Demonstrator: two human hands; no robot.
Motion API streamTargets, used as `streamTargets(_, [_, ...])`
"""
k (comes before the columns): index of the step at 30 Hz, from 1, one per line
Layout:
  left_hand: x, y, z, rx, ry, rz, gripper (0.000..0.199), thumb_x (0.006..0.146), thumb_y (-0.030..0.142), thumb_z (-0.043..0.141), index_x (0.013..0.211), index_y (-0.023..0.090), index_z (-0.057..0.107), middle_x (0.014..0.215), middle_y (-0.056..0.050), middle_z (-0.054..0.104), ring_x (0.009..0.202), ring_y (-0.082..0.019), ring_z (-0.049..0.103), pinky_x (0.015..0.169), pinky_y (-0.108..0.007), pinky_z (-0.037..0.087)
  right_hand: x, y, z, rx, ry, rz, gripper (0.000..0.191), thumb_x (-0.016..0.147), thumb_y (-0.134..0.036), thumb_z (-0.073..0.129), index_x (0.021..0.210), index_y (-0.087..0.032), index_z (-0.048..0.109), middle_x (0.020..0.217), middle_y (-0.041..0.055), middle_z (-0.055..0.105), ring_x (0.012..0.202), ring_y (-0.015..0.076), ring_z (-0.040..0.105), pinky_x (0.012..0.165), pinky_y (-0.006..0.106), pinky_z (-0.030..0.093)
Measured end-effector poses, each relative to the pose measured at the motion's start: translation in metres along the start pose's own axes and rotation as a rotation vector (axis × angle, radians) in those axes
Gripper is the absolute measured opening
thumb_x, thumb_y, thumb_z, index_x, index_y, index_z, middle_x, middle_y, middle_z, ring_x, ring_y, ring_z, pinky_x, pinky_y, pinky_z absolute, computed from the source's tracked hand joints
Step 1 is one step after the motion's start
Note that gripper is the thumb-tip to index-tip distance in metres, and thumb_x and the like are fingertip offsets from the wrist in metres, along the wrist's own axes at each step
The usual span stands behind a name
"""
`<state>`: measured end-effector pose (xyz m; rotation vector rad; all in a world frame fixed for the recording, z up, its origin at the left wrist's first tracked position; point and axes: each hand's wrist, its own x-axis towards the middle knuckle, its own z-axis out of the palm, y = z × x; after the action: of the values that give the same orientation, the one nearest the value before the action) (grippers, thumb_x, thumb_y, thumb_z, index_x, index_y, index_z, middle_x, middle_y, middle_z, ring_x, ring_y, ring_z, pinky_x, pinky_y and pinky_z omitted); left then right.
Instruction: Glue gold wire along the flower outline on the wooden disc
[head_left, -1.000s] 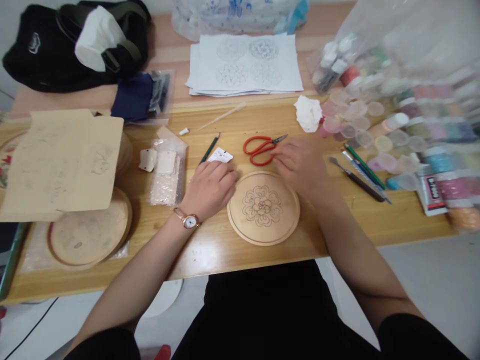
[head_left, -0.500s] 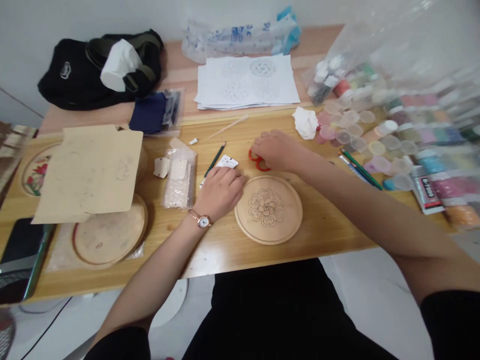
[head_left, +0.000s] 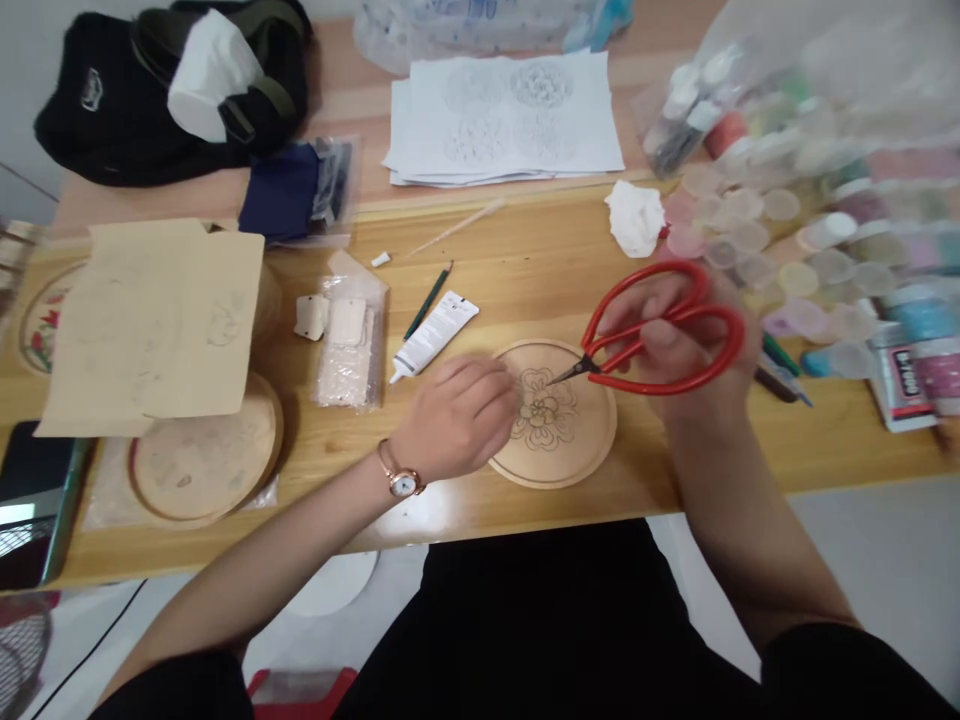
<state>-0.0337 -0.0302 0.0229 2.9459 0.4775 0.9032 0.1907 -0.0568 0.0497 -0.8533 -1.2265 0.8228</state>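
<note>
Head view: R hand (head_left: 682, 345) is grasping the red scissors (head_left: 643, 387) by the handles; the blades, looking closed, are jutting out left of those fingers. Key relation: scissors' long axis is running roughly sideways, tip aiming at the L hand (head_left: 459, 415) & dipping a bit toward the body. Tip is sitting just right of the L fingers, near but seemingly not touching; L hand is the nearer one to the tip, R is holding the other end. Round board (head_left: 589, 452) is lying on the desk (head_left: 525, 270) btwn both sets of fingers, w/ its flower drawing (head_left: 538, 412) showing right beside the L fingers. White tube (head_left: 437, 332) is lying beyond the L fingers, slanting; pencil (head_left: 427, 300) is lying just past it.

Hard to see: L fingers are curling under, tips out of sight, so can't tell if they're pinching sth. Resting on the board or hovering, also can't tell; the hand is hiding the board's left edge. Tip height above board: unclear. Which R fingers are going thru the loops: unclear. R hand is partly covering tool handles (head_left: 776, 383); jars (head_left: 926, 308) far right of R fingers are blurring, some cut off.
</note>
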Motion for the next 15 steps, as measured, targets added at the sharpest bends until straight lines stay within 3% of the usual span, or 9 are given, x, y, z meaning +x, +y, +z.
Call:
streamTargets(3, [-0.012,-0.001,0.005,-0.066,0.017,0.05,0.017,0.092,0.027,0.06,0.1,0.013,0.064,0.102,-0.008,0.074,0.104,-0.023,0.069,0.09,-0.038,0.054,-0.012,0.007,0.002,-0.044,-0.035,0.005,0.01,0.082,-0.028,0.069,0.089,-0.024,0.063,0.074,-0.0008,0.066,0.064,0.0148,0.062,0.057,0.029,0.053])
streamTargets(6, [-0.018,-0.005,0.005,-0.106,-0.027,0.079,0.021,0.092,0.032,0.059,0.1,0.013,0.065,0.104,-0.01,0.074,0.107,-0.025,0.069,0.091,-0.04,0.055,-0.017,0.009,0.002,-0.053,-0.071,0.047,0.015,0.085,-0.038,0.067,0.093,-0.026,0.064,0.074,0.001,0.064,0.072,0.0189,0.063,0.067,0.036,0.056])
streamTargets(12, [-0.019,-0.01,0.007,-0.156,-0.094,0.066,0.024,0.094,0.033,0.057,0.103,0.012,0.065,0.105,-0.011,0.073,0.103,-0.027,0.069,0.087,-0.041,0.057,-0.019,0.013,0.008,-0.02,-0.119,0.136,0.036,0.082,-0.057,0.068,0.09,-0.022,0.06,0.084,0.0048,0.066,0.068,0.0169,0.059,0.056,0.032,0.047])
streamTargets(15, [-0.02,-0.009,0.008,-0.153,-0.111,0.067,0.026,0.094,0.034,0.058,0.106,0.011,0.064,0.106,-0.011,0.072,0.104,-0.028,0.068,0.087,-0.041,0.057,-0.021,0.018,0.011,-0.043,-0.122,0.104,0.033,0.089,-0.053,0.06,0.09,-0.02,0.06,0.082,0.0051,0.066,0.063,0.0147,0.057,0.053,0.03,0.044])
